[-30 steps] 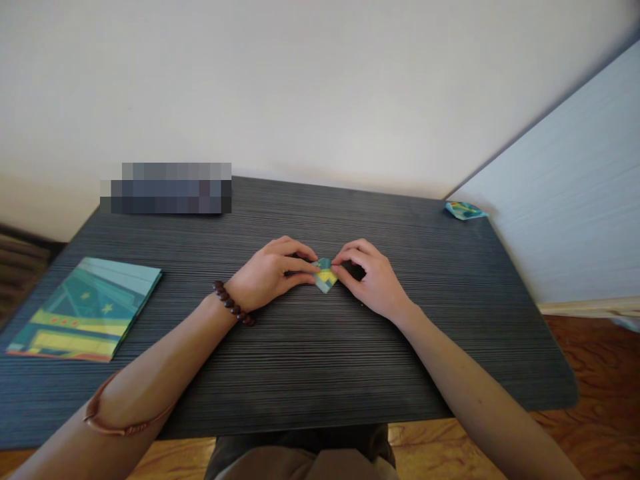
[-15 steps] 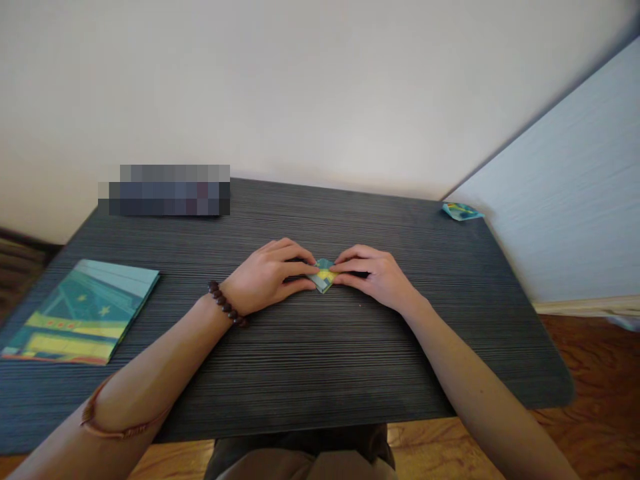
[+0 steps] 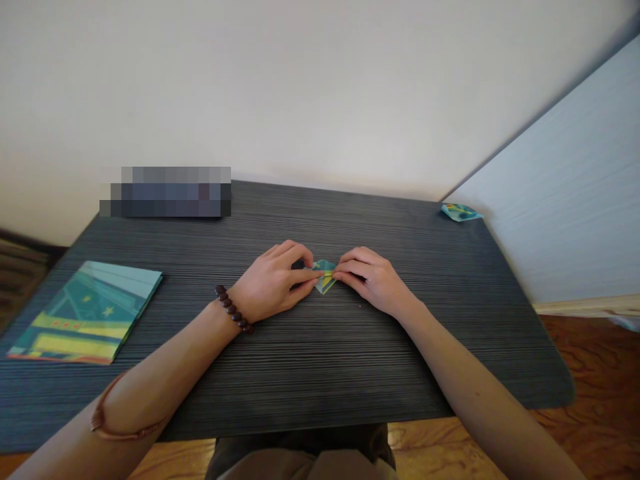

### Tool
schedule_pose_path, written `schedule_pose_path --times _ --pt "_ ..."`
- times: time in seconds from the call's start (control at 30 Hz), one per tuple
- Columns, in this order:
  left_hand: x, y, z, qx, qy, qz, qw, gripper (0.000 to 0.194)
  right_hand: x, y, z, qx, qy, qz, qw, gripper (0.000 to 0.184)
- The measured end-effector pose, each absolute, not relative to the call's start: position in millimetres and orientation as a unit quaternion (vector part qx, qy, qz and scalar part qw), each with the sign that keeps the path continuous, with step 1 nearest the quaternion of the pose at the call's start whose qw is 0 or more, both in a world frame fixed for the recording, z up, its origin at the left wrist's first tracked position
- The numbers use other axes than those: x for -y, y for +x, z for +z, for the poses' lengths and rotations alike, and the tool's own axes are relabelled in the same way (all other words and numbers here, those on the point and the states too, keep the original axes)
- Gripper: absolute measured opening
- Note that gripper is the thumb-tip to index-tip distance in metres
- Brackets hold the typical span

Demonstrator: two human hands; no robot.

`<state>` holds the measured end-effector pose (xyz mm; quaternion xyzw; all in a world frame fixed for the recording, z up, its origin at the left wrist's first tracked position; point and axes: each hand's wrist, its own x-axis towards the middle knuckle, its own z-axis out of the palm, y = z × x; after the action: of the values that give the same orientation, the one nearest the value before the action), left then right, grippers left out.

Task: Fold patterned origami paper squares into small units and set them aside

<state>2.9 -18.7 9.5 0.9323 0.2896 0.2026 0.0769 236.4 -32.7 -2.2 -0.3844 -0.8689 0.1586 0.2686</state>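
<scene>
Bare hands at work: two, facing each other near the middle of the frame.
Paper between them: one small, pointed piece of folded teal, yellow and pale-blue paper (image 3: 327, 285), at the centre of the frame, partly hidden by fingers.
Left hand (image 3: 270, 280): grasping the small piece's left side, thumb at the lower edge, one finger stretched across it.
Right hand (image 3: 373, 277): pinching the right side of that same piece between thumb and fingertips.
Other papers I count: two; one large, flat-lying folded sheet of teal, yellow and pale-blue paper (image 3: 85, 317) at lower left, showing two yellow stars and three reddish dots, and one small, crumpled-looking teal-and-yellow paper (image 3: 461, 213) on the table's far corner, upper right.
Bands on the left arm: two; one bracelet of round dark-brown beads (image 3: 233, 309) at the wrist, one thin reddish-brown cord band (image 3: 97, 421) further up.
Blurred thing: one long, dark, pixelated object (image 3: 170, 197), upper left; I can't tell what it is.
Table: one, dark grey with a streaked wood-grain top (image 3: 300, 373), spanning the frame.
</scene>
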Motion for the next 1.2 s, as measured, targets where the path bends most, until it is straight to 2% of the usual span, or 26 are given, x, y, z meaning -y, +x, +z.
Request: schedule_pose_path --times 0.47,0.8,1.2 --pt "20.6 8.5 4.6 -0.351 0.898 0.229 0.135 0.015 37.9 223.3 0.6 0.811 -0.494 0.175 0.258 0.010" --pt "18.9 15.0 4.6 -0.417 0.863 0.210 0.191 0.017 36.8 220.0 2.6 0.783 -0.527 0.213 0.253 0.013" --pt "19.6 16.4 2.0 -0.406 0.868 0.231 0.170 0.013 37.2 216.3 4.0 0.774 -0.542 0.222 0.240 0.008"
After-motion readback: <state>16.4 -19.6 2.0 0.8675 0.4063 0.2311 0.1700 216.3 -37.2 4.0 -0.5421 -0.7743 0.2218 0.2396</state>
